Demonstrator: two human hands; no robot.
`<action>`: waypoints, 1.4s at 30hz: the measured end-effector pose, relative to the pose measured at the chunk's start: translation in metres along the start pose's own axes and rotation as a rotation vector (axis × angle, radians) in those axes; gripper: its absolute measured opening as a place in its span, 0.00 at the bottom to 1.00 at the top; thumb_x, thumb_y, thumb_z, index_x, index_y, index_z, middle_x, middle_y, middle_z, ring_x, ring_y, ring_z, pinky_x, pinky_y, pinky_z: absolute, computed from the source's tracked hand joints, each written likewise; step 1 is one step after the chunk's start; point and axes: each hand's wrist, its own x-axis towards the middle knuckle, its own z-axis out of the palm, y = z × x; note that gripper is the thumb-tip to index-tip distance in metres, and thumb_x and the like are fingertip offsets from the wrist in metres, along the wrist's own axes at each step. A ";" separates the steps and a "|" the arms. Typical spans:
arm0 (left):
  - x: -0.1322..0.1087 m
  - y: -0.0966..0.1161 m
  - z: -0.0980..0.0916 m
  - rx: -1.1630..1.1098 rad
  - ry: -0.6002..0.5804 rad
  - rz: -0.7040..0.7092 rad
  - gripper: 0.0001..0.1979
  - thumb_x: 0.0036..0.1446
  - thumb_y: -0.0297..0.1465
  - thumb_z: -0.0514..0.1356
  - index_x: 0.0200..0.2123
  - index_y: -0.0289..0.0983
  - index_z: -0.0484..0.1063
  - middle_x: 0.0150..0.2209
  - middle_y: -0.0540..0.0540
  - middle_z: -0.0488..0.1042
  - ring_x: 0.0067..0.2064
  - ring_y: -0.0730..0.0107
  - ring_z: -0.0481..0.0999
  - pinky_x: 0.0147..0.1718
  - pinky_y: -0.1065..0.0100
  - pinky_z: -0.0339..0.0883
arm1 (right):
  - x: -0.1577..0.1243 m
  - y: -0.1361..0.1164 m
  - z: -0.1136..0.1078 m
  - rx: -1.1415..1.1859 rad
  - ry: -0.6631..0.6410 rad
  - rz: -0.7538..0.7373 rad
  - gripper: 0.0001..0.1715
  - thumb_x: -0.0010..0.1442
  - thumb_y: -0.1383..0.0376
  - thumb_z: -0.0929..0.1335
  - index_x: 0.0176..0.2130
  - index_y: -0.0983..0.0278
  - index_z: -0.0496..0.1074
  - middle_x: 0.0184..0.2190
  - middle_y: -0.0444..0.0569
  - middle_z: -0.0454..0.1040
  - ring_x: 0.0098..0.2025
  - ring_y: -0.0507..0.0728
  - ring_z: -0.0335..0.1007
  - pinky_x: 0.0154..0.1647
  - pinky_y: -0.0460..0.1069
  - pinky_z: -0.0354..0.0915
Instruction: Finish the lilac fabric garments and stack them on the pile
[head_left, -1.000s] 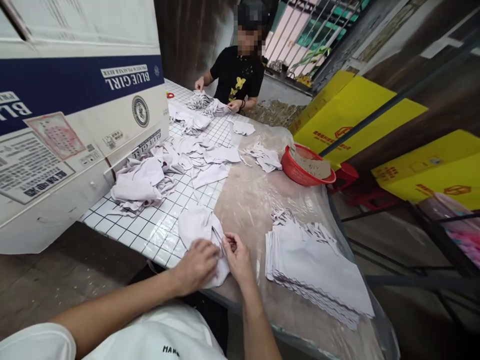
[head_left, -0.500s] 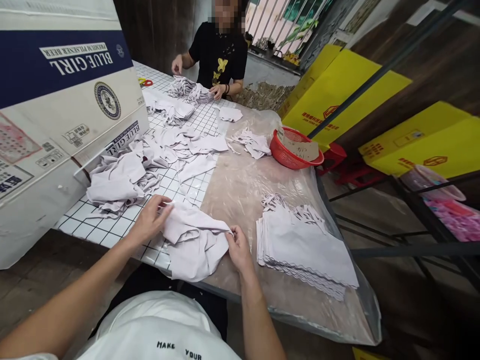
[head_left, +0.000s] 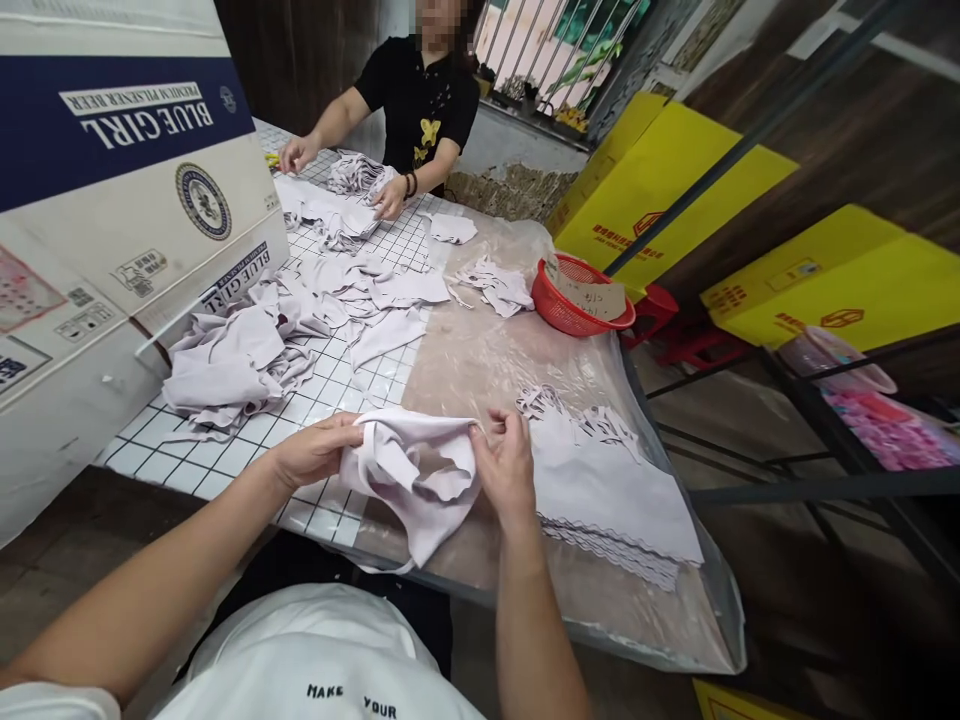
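A pale lilac piece of fabric (head_left: 420, 470) hangs in loose folds between both hands, just over the table's near edge. My left hand (head_left: 319, 450) pinches its upper left corner between thumb and fingers. At the upper right edge, my right hand (head_left: 506, 460) grips it with the thumb and curled fingers. Right of that hand lies a neat stack of the same fabric (head_left: 615, 495) with scalloped edges and thin strips at its far end. A crumpled heap of fabric pieces (head_left: 232, 360) rests to the left.
A large beer carton (head_left: 135, 200) stands at the left. Opposite, a person in black (head_left: 420, 110) reaches toward fabric bundles. A red basket (head_left: 574, 300) holding cardboard sits at the table's right edge. Yellow boxes (head_left: 667, 200) and a dark metal frame (head_left: 787, 495) are on the right.
My hands have lifted the fabric and spread it, the right hand moving up and right. The person opposite has stretched one hand toward the carton side and lowered the other onto the table.
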 end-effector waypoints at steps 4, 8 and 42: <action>0.007 -0.005 0.007 -0.214 0.041 0.052 0.19 0.36 0.42 0.69 0.28 0.34 0.75 0.25 0.45 0.76 0.27 0.64 0.73 0.29 0.65 0.67 | -0.015 -0.003 0.014 0.078 -0.193 -0.011 0.19 0.62 0.50 0.64 0.43 0.61 0.71 0.43 0.53 0.73 0.46 0.60 0.69 0.47 0.55 0.68; 0.016 -0.012 0.013 -0.242 0.033 0.015 0.19 0.35 0.39 0.70 0.31 0.34 0.75 0.27 0.45 0.77 0.28 0.66 0.73 0.28 0.68 0.67 | -0.038 -0.003 0.031 0.399 -0.442 0.142 0.25 0.64 0.44 0.62 0.41 0.62 0.71 0.35 0.48 0.74 0.37 0.56 0.70 0.39 0.50 0.68; 0.017 0.067 0.011 0.562 0.574 0.707 0.10 0.59 0.39 0.62 0.33 0.37 0.69 0.28 0.50 0.70 0.28 0.73 0.68 0.25 0.72 0.61 | -0.030 -0.012 0.011 0.186 -0.958 -0.104 0.20 0.59 0.51 0.71 0.29 0.65 0.72 0.26 0.43 0.65 0.27 0.50 0.58 0.27 0.46 0.56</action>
